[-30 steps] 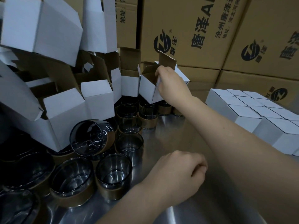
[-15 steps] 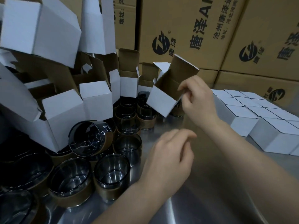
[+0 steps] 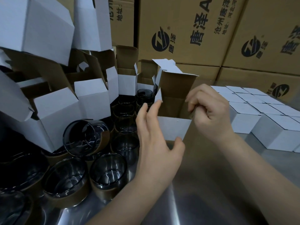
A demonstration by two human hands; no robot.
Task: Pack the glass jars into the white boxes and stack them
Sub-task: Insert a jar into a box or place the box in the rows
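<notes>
The right hand (image 3: 209, 114), fingers curled, pinches the right rim of the open white box (image 3: 173, 129) to keep its mouth up, I think for a jar, while the left hand (image 3: 155, 143), fingers straight and holding nothing, touches the flap left of this grip, with the glass jars (image 3: 108, 174) further left on the bench (image 3: 203, 200).

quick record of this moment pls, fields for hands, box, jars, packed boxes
right hand: pinches the right rim of the open white box
left hand: fingers straight, touching the box's left side
box state: lid flap up, no jar seen inside
glass jars: clustered on the metal table left of it, one tipped
closed white boxes: rows at right
</notes>
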